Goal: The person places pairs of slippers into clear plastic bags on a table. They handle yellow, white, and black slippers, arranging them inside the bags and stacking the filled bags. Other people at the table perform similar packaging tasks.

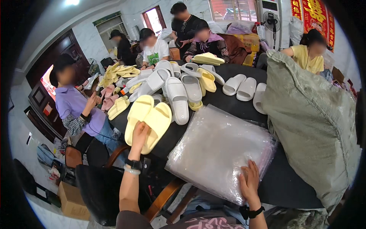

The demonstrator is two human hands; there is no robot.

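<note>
Touching the left fingers [141, 127], the yellow slippers [157, 124] extend beyond them.

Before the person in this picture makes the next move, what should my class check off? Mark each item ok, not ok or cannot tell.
1. Yellow slippers in the left hand: ok.
2. Both slippers side by side, toes pointing the same way: ok.
3. Right hand on the clear plastic stack: ok, fingers resting on its near right part.
4. Stack edges squared up: not ok, layers stick out unevenly.
5. Top layer separated from those below: cannot tell, the see-through layers overlap.
</note>
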